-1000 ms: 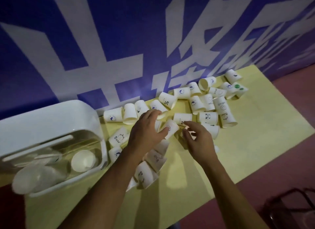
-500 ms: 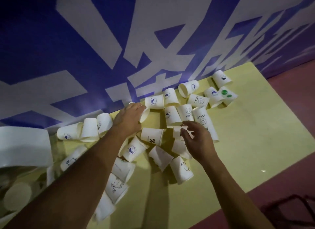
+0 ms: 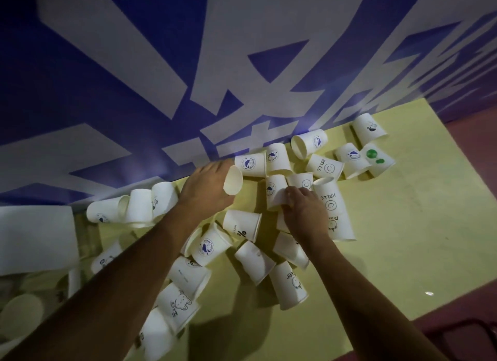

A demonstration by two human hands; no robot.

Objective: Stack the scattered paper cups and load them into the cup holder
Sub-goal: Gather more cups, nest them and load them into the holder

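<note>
Several white printed paper cups lie scattered on their sides across a yellow table [image 3: 403, 226]. My left hand [image 3: 207, 188] grips one plain cup [image 3: 233, 180] near the wall, its open mouth turned toward me. My right hand [image 3: 304, 210] pinches the rim of a whale-print cup [image 3: 274, 192] in the middle of the pile, beside a long stack of "HELLO" cups [image 3: 334, 213]. The white cup holder [image 3: 35, 237] shows at the left edge, partly cut off, with a cup mouth [image 3: 21, 311] visible behind its clear front.
A blue wall banner with large white characters [image 3: 242, 65] rises right behind the table. More cups lie near my left forearm [image 3: 177, 304] and at the far right [image 3: 369, 128]. Reddish floor [image 3: 470, 151] and a dark chair frame [image 3: 462, 333] lie to the right.
My left hand has lifted a cup at the back of the pile and turned its mouth toward me. My right hand has moved forward onto the whale-print cup. The view has shifted right.
</note>
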